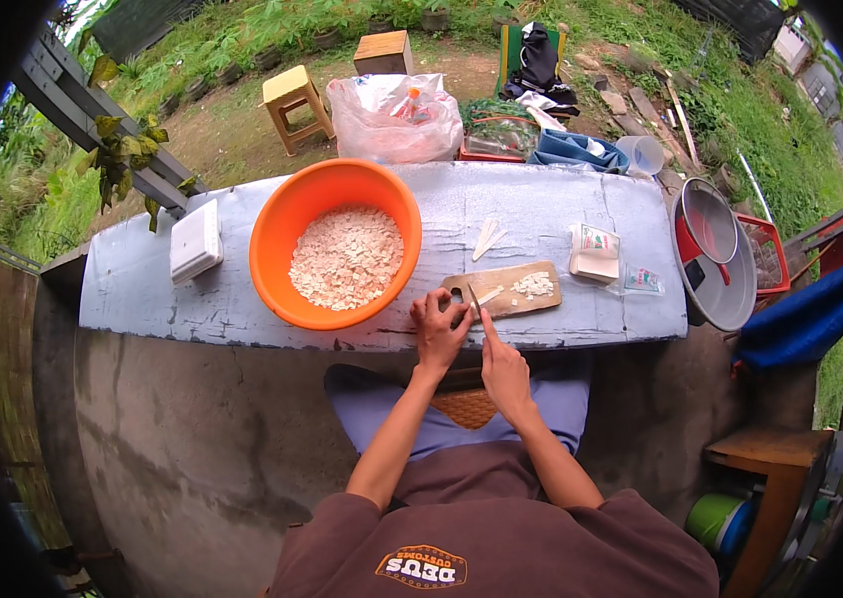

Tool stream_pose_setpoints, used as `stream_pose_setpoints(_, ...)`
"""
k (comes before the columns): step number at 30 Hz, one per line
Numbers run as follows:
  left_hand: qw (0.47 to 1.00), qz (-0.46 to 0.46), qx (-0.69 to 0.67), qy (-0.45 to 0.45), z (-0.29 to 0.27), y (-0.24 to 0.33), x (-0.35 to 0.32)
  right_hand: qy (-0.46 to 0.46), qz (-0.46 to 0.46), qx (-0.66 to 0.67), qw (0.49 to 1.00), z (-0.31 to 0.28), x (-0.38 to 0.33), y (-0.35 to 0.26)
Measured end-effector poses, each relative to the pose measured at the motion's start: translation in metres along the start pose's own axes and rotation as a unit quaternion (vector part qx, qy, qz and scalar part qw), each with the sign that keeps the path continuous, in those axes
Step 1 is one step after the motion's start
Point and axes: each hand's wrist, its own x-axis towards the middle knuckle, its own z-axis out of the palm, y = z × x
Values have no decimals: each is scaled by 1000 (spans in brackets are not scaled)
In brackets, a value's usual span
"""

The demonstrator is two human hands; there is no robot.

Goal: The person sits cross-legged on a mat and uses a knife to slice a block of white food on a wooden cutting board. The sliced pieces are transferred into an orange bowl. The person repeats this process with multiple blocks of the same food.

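Note:
A small wooden cutting board (pixel 526 300) lies near the front edge of the table, with a pile of small white slices (pixel 533 285) on its right half. My right hand (pixel 507 377) grips a knife (pixel 474 299), its blade across the board's left part. Close by, the fingers of my left hand (pixel 438 327) are pinched at the near end of a thin white strip (pixel 490 295), under the blade. Two or so more pale strips (pixel 487 239) rest on the table beyond the board. Left of my hands stands a large orange basin (pixel 267 269) holding many white slices (pixel 347 257).
A white plastic container (pixel 196 242) is at the table's left. Right of the board sit an opened white package (pixel 595 251) and a clear packet (pixel 643 280). Round basins (pixel 730 294) lean at the right end. Plastic bags (pixel 394 120) and a yellow stool (pixel 294 98) stand beyond the table.

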Motion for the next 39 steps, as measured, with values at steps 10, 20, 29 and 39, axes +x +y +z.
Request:
stream_pose_setpoints(10, 1000, -9, 13, 24, 24, 19, 8, 52, 17, 29, 998, -13, 6, 13)
stream_pose_setpoints(20, 1000, -2, 2, 7, 11, 13, 2, -7, 9, -51, 999, -11, 2, 12)
stream_pose_setpoints(29, 999, -9, -8, 30, 11, 13, 2, 3, -3, -15, 1000, -2, 21, 18)
stream_pose_setpoints(39, 998, -8, -33, 46, 11, 10, -1, -19, -14, -30, 999, -14, 9, 13)
